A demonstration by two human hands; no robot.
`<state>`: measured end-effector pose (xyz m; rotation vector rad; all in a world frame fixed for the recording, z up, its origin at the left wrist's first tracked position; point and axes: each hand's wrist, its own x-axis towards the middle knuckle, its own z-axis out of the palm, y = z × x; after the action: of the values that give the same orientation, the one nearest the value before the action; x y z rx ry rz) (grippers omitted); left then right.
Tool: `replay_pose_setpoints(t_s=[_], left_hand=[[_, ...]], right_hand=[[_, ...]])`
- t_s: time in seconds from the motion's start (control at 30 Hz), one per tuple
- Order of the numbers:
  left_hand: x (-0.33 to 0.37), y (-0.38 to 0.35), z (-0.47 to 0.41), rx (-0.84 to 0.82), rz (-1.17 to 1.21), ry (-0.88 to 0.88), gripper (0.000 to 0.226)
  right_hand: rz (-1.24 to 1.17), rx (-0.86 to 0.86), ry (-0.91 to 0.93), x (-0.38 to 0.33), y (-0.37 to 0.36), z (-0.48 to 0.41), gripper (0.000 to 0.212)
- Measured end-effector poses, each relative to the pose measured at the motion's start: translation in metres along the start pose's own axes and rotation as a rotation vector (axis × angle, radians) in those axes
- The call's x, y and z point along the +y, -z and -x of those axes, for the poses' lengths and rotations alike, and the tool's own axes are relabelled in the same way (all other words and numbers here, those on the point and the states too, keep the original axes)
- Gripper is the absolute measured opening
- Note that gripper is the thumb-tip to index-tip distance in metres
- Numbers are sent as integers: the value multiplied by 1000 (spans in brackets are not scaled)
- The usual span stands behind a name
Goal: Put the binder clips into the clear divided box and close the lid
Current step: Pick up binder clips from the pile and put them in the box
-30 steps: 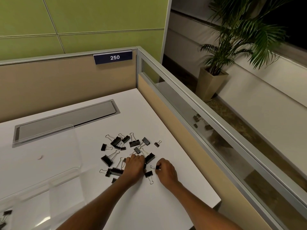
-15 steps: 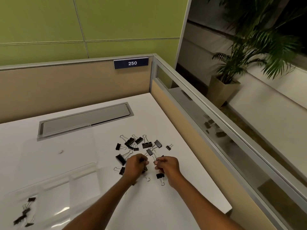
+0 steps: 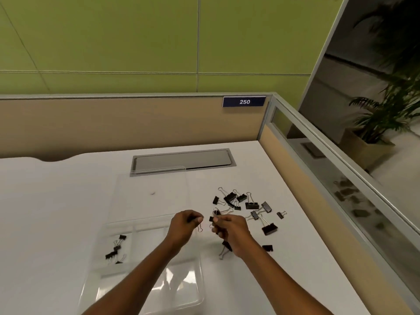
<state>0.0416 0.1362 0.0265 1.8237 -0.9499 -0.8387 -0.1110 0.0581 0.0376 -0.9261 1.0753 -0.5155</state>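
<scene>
We've only got one view here, a wide-angle head cam, so nothing to overlap with. It sits above the near edge of the bench (image 3: pixel 56 201), aimed forward and down, close over the left hand (image 3: pixel 185 223) and right hand (image 3: pixel 229 228). The partition (image 3: pixel 113 123) runs along the far side, with a glass divider (image 3: pixel 341 178) off right.

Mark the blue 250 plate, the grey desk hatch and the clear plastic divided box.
blue 250 plate (image 3: pixel 244 101), head view, its digits.
grey desk hatch (image 3: pixel 181 159), head view, flap centre.
clear plastic divided box (image 3: pixel 184 283), head view, bare floor.
</scene>
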Motion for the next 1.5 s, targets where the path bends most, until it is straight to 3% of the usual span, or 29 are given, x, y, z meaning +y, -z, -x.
replay_pose_setpoints(t_s=[0.37,0.67,0.87,1.1,1.5], left_hand=[[-41,97,52,146,44,52,7],[-81,152,94,302,2,142,8],[-104,168,118,286,-102,138,5],[-132,173,130,376,-399,176,4],[-139,170,139,359,-564,119,11]], right_hand=[[136,-143,-42,34,-102,21,18],[232,-178,-24,68,-165,45,10],[351,-205,-6,88,-190,59,8],[570,-191,105,100,-204,66,1],[917,-213,239,116,-216,65,13]])
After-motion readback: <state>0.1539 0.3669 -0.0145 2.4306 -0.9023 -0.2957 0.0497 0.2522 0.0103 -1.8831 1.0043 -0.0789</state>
